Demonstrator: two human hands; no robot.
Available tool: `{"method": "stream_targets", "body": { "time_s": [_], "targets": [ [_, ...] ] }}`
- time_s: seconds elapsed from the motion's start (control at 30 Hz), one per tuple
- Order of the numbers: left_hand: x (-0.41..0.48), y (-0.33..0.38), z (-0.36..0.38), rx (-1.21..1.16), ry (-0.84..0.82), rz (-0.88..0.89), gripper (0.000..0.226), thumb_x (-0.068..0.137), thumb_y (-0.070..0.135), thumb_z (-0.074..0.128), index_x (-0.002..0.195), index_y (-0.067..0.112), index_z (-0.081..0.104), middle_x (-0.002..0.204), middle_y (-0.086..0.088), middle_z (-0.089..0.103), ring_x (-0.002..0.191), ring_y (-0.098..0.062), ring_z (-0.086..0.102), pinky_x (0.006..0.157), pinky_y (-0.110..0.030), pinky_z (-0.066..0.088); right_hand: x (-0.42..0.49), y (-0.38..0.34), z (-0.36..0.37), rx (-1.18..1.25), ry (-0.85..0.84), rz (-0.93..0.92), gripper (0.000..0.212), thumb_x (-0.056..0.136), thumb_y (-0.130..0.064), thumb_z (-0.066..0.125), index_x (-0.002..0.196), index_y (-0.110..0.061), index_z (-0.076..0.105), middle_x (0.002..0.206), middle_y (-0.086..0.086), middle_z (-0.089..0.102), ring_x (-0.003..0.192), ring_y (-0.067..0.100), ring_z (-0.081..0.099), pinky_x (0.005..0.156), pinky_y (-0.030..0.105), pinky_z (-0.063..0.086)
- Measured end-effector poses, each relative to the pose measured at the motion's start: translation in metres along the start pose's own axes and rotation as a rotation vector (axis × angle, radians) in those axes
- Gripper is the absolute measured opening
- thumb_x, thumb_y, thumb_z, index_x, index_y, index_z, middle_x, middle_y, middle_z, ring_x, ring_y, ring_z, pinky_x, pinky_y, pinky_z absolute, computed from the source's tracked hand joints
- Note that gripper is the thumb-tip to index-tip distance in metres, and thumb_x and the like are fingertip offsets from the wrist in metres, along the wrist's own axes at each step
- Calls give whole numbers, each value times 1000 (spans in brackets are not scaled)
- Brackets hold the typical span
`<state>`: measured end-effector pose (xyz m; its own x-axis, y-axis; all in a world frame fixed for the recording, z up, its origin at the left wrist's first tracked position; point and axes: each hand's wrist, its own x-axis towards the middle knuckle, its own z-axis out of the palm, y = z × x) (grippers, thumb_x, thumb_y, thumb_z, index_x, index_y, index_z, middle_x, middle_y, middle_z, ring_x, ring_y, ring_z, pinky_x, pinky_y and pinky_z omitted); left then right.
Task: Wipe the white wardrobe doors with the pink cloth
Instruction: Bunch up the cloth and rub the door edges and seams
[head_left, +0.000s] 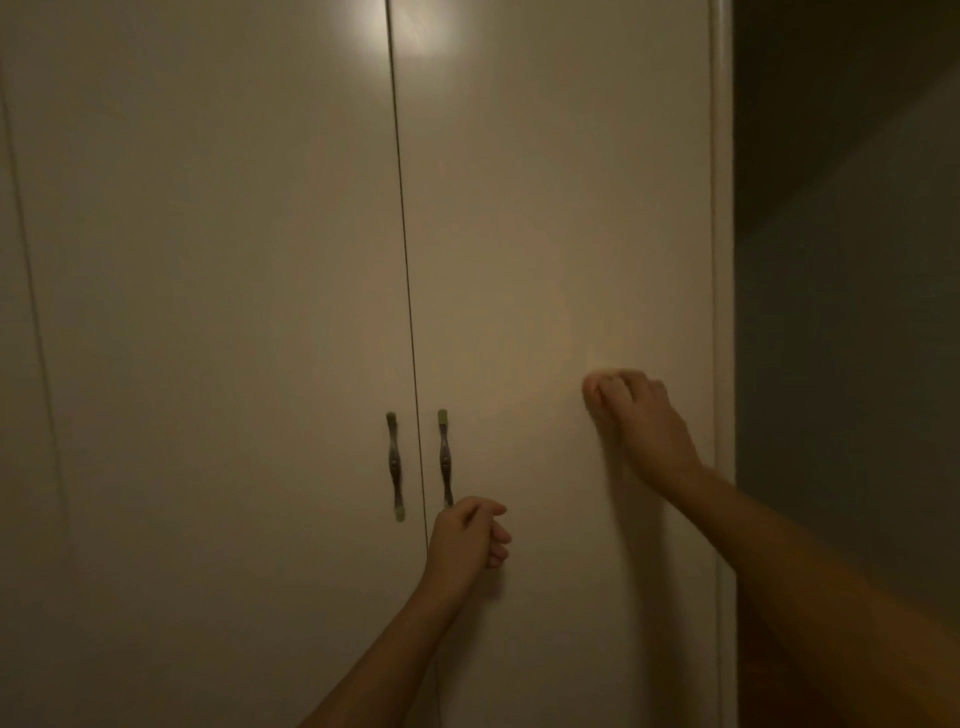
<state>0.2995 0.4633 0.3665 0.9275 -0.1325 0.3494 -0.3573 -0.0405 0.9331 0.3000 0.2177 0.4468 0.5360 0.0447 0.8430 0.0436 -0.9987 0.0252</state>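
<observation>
Two tall white wardrobe doors fill the view, the left door (218, 312) and the right door (545, 234), both closed. My right hand (641, 421) presses against the right door at mid height, its fingers curled over a small bunch of pink cloth (591, 385). Only a sliver of the cloth shows at the fingertips. My left hand (467, 535) is lower, its fingers curled at the bottom end of the right door's metal handle (444, 452), which it hides.
The left door's matching handle (395, 465) hangs just across the centre gap. The wardrobe's right edge (723, 312) meets a dark wall (852, 312). A bright light reflection (395, 23) sits at the top of the doors. The room is dim.
</observation>
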Motion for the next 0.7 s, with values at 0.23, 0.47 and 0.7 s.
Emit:
{"method": "stream_targets", "body": {
  "time_s": [0.23,0.47,0.7],
  "targets": [
    [10,16,-22,-6,35,36,25,97,6,40,88,7,64,63,-9,63,51,-18,58,52,-28,47,61,-69,-4,11,73,-42,43,83,-7,53,125,-16,55,122,17,53,93,39,51,67,45,52],
    [2,13,-32,-16,56,31,26,98,6,38,92,3,63,66,-12,61,56,-22,57,59,-34,47,9,-120,39,-24,-27,-276,50,77,-18,37,123,-13,54,121,16,57,96,37,55,59,43,53],
    [-12,9,-47,25,38,61,24,97,5,43,85,5,65,62,-9,60,50,-16,56,50,-27,45,-64,-68,68,-94,-133,-412,46,81,-25,44,125,-21,54,121,10,58,99,32,59,67,38,54]
  ]
}}
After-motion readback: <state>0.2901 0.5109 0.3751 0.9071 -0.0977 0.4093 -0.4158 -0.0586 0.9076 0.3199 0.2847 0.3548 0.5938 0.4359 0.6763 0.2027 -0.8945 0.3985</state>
